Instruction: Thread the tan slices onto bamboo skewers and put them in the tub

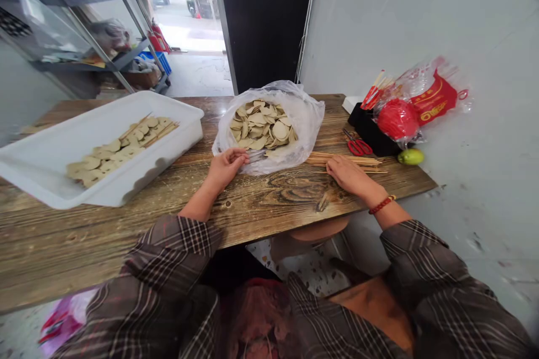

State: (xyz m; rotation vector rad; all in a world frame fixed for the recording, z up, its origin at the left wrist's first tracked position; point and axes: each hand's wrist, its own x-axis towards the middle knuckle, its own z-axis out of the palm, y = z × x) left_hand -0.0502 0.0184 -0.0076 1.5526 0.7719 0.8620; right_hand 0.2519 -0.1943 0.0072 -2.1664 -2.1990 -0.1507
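Observation:
My left hand is at the near left rim of a clear plastic bag, its thumb and fingers pinched together on the film. Inside the opened bag lies a heap of flat, pale beige oval slices. Right of the bag, thin bamboo skewers lie in a loose bundle on the wooden table. My right hand rests on their near side, fingers closed around a skewer. A white plastic tub to the left holds skewered slices laid in rows.
Red-handled scissors lie behind the skewers. At the right wall stand a black box, red packaged items and a yellow-green fruit. The table ends close before me. A shelf cart stands beyond it.

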